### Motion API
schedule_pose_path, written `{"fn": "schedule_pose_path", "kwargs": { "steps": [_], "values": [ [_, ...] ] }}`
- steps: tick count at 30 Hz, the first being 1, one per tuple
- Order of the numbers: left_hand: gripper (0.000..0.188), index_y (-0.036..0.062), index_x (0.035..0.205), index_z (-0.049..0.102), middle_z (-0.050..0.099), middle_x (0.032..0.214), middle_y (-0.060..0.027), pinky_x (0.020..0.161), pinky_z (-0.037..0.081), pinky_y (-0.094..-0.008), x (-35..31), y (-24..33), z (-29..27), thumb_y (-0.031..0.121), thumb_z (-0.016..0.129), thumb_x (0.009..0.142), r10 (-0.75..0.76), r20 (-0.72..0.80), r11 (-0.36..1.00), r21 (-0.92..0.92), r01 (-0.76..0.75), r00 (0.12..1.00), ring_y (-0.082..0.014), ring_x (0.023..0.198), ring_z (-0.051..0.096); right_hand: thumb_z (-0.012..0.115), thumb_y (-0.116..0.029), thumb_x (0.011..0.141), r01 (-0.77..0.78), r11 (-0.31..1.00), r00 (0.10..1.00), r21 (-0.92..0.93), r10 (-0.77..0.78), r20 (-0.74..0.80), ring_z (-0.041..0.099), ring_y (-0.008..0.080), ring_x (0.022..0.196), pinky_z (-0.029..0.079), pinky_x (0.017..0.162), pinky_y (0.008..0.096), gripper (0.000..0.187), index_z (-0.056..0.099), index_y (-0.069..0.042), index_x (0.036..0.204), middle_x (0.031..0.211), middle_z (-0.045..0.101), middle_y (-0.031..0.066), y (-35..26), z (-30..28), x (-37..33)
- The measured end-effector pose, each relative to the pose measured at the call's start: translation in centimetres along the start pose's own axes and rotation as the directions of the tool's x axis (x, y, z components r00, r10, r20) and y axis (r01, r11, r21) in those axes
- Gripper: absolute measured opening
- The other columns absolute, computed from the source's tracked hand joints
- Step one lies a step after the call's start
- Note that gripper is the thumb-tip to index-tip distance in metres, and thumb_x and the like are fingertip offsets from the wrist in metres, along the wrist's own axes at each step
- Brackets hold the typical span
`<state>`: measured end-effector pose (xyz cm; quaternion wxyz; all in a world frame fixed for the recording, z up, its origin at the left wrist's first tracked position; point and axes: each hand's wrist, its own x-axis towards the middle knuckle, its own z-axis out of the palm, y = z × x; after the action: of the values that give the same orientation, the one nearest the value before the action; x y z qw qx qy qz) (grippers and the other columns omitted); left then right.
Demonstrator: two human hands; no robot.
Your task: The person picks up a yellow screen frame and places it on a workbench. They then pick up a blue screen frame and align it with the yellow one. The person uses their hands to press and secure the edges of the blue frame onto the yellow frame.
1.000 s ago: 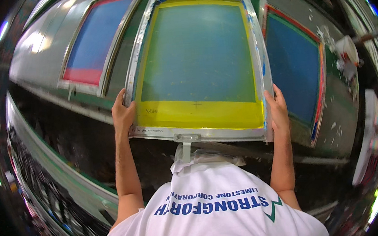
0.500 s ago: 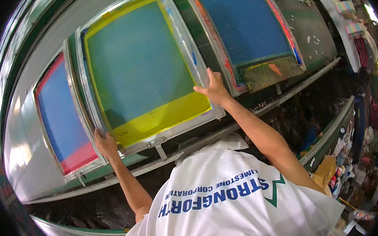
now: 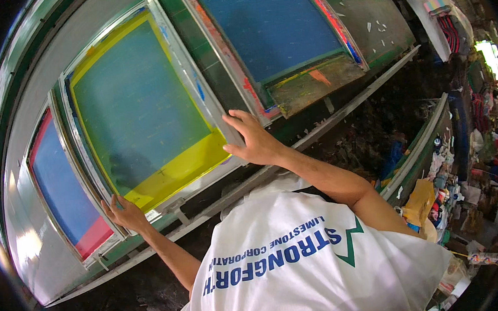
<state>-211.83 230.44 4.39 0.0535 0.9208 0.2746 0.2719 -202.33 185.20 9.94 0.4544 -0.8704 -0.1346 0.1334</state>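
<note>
A screen-printing frame with metal rails and a yellow-bordered mesh lies on the long sloping table in front of me. My left hand rests at its near left corner, fingers stretched and apart, beside the gap to a smaller framed screen. At the near right corner is my right hand, its thumb and fingers spread against the outer side of the rail. Neither hand is closed round the frame. A small metal bracket sticks out below the frame's near edge.
To the left lies a red-bordered blue screen. A larger blue screen with ink-stained rails lies right, a dark stained board across its near end. A metal rail runs along the table's front. Clutter and cardboard fill the right.
The whole view has shifted, so the screens appear farther left and slightly lower. The fingers of both hands have loosened and spread at the yellow-bordered frame's corners.
</note>
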Motion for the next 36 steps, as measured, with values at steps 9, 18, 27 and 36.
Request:
{"fn": "schedule_pose_path", "kwargs": {
  "steps": [9,18,27,36],
  "values": [
    [0.015,0.0042,0.103,0.072,0.072,0.118,-0.0146,0.096,0.053,-0.0436,-11.0,29.4,-1.5,-0.006,0.073,0.092,0.230,0.000,0.841,-0.504,-0.198,0.973,-0.0324,0.112,0.067,0.076,-0.017,0.091,0.149,0.981,0.956,-0.121,-0.174,-0.234,0.053,0.0353,0.126,0.042,0.109,0.0479,0.032,0.070,-0.004,0.120,0.131,0.058,0.0158,10.4,-20.2,-8.3],
    [0.019,0.0064,0.115,0.075,0.069,0.122,-0.0134,0.101,0.050,-0.0448,-17.4,49.3,1.3,0.007,0.073,0.096,0.368,0.196,0.817,-0.534,-0.216,0.909,-0.0345,0.118,0.063,0.072,-0.018,0.097,0.054,0.953,0.901,-0.298,-0.175,-0.396,0.060,0.0323,0.115,0.048,0.101,0.0451,0.022,0.073,-0.005,0.115,0.119,0.064,0.0123,24.9,-35.7,-8.0],
    [0.045,0.0014,0.134,0.062,0.059,0.134,-0.0194,0.105,0.047,-0.0480,-15.9,47.4,4.7,0.025,0.074,0.097,0.128,0.369,0.960,-0.280,-0.021,0.921,-0.0398,0.126,0.056,0.066,-0.031,0.103,-0.435,0.825,0.863,-0.361,0.267,-0.430,0.051,0.0397,0.135,0.046,0.111,0.0528,0.056,0.052,-0.004,0.149,0.142,0.054,0.0191,34.1,-39.9,-3.4],
    [0.066,-0.0036,0.142,0.056,0.058,0.134,-0.0237,0.106,0.048,-0.0482,-14.9,47.4,8.2,0.038,0.076,0.095,0.069,0.408,0.972,-0.235,0.032,0.910,-0.0414,0.127,0.055,0.070,-0.042,0.099,-0.507,0.843,0.823,-0.179,0.412,-0.391,0.063,0.0388,0.124,0.051,0.104,0.0480,0.066,0.056,-0.001,0.147,0.140,0.059,0.0214,37.9,-42.1,0.6]
  ]
}}
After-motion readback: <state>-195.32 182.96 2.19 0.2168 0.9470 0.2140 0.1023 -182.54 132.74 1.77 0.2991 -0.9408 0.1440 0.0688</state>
